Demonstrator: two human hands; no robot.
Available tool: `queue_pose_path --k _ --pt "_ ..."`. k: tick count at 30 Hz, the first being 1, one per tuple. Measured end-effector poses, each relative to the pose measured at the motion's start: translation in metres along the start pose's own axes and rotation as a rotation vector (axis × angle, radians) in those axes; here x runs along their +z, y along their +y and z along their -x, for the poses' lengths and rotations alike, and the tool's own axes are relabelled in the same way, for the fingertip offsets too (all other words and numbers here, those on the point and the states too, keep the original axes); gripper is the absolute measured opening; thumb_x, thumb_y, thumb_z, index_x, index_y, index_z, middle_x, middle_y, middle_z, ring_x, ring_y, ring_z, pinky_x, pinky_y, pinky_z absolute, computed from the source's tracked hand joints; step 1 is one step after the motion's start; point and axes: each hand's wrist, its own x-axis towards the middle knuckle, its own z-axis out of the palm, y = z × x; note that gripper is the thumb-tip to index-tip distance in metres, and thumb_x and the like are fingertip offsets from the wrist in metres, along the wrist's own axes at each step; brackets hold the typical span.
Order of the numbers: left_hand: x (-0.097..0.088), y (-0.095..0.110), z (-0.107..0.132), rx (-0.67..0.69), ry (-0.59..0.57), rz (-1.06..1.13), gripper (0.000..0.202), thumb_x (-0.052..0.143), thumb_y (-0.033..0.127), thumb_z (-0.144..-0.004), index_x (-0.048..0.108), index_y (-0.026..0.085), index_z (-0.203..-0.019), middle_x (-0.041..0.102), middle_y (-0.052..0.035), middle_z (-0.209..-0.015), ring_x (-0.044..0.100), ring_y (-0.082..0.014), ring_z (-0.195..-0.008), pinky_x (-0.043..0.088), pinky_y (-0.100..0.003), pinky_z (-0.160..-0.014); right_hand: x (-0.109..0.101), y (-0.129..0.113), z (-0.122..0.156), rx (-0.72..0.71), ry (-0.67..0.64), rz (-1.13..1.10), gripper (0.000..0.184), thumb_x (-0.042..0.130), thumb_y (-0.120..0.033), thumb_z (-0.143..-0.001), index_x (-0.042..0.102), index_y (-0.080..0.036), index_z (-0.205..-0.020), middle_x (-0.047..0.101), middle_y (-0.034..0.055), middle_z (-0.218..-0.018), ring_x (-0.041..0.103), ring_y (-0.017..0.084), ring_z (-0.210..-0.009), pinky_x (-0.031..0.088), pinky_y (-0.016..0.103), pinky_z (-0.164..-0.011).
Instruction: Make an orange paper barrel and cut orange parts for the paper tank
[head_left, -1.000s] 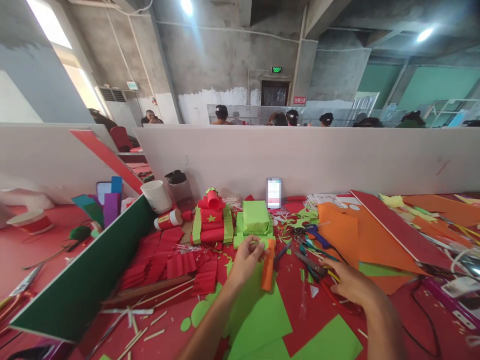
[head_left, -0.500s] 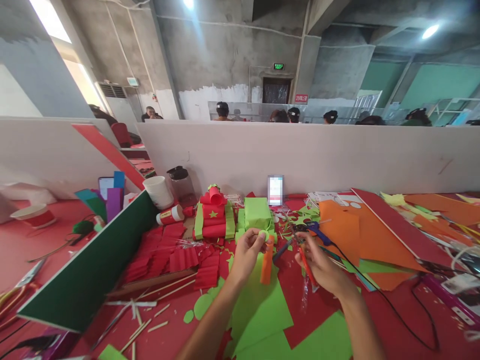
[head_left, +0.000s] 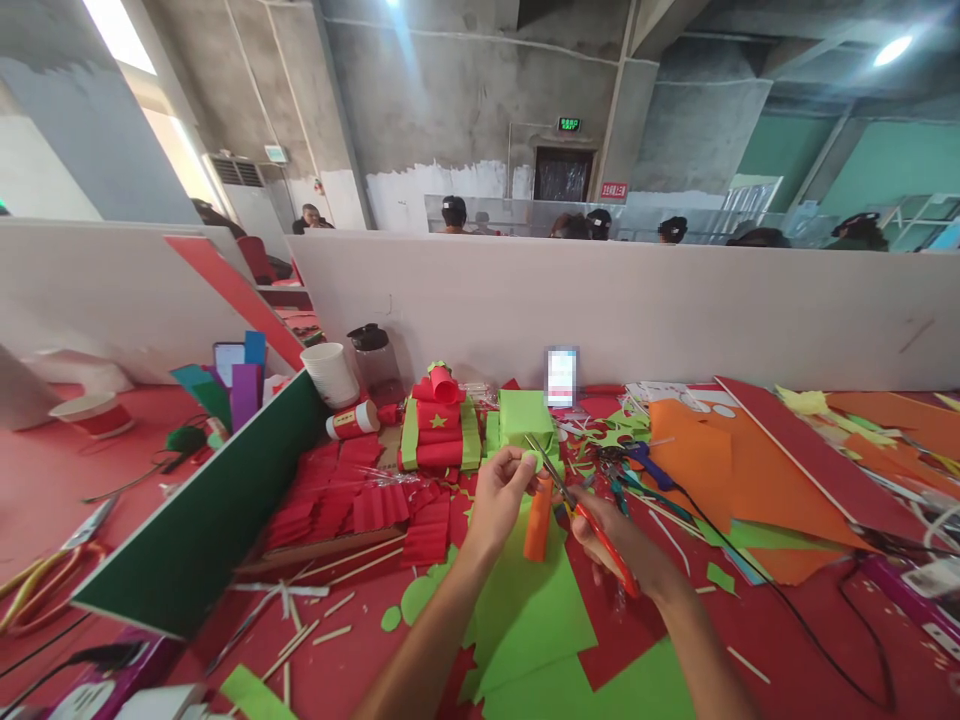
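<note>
My left hand [head_left: 501,496] is closed in a pinch on the top of an orange paper roll [head_left: 538,520] capped with a small green disc, holding it upright above a green paper sheet [head_left: 525,615]. My right hand [head_left: 616,548] grips red-handled scissors [head_left: 581,515]. Their blades point up and left, the tips beside the roll's top. Just behind the hands stand a green paper box [head_left: 526,420] and a red and green rolled paper model [head_left: 439,430].
A dark green board [head_left: 202,525] lies slanted at the left. Red pleated paper [head_left: 360,505], sticks and green scraps cover the red table [head_left: 67,480]. Orange sheets [head_left: 720,470], other scissors [head_left: 630,465] and cables lie at the right. A white partition [head_left: 637,310] stands behind, with people beyond it.
My right hand picked up the red scissors from the table at the right and brought them left to the roll's top. My left hand kept holding the roll.
</note>
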Motion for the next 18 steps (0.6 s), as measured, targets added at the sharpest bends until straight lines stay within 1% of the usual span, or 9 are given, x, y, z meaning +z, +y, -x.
queue_pose_path --k 2,5,8,14,18 --pt "-0.0006 0.0000 -0.0007 -0.009 -0.001 0.000 0.030 0.070 0.043 -0.079 0.056 0.016 -0.079 0.068 -0.0024 -0.065 0.060 -0.0126 -0.058 0.048 -0.024 -0.060 0.0008 0.0012 -0.0015 -0.008 -0.019 -0.025 0.054 0.047 -0.059 -0.091 0.049 -0.025 -0.133 0.036 -0.0065 -0.064 0.036 0.009 -0.044 0.046 0.023 -0.041" --pt "-0.0014 0.0000 -0.0012 -0.019 0.001 -0.006 0.030 0.070 0.042 -0.079 0.056 0.016 -0.078 0.067 -0.0020 -0.063 0.060 -0.0126 -0.057 0.047 -0.024 -0.060 0.0011 0.0018 -0.0027 -0.025 -0.041 -0.029 0.056 0.045 -0.062 -0.091 0.050 -0.024 -0.132 0.041 -0.0059 -0.063 0.040 0.009 -0.043 0.044 0.021 -0.040" --pt "-0.0019 0.0003 -0.0008 -0.034 0.005 -0.009 0.029 0.071 0.041 -0.078 0.057 0.016 -0.077 0.066 -0.0013 -0.063 0.061 -0.0131 -0.058 0.047 -0.024 -0.060 0.0008 0.0009 -0.0027 -0.023 -0.042 -0.020 0.055 0.046 -0.061 -0.091 0.052 -0.022 -0.128 0.044 -0.0058 -0.061 0.041 0.009 -0.042 0.042 0.020 -0.038" --pt "-0.0003 0.0024 0.0013 -0.066 -0.001 -0.013 0.028 0.071 0.040 -0.077 0.058 0.016 -0.076 0.066 -0.0012 -0.063 0.062 -0.0132 -0.059 0.046 -0.022 -0.059 0.0003 0.0009 -0.0024 -0.023 -0.055 -0.019 0.053 0.046 -0.061 -0.091 0.052 -0.022 -0.126 0.044 -0.0064 -0.059 0.041 0.009 -0.040 0.043 0.021 -0.037" --pt "0.0004 0.0021 0.0015 -0.072 -0.009 -0.010 0.027 0.071 0.040 -0.077 0.058 0.016 -0.075 0.067 -0.0011 -0.062 0.062 -0.0127 -0.057 0.046 -0.022 -0.059 0.0002 -0.0008 -0.0025 -0.002 -0.048 -0.025 0.052 0.048 -0.061 -0.090 0.052 -0.021 -0.123 0.045 -0.0068 -0.059 0.043 0.009 -0.040 0.041 0.019 -0.037"
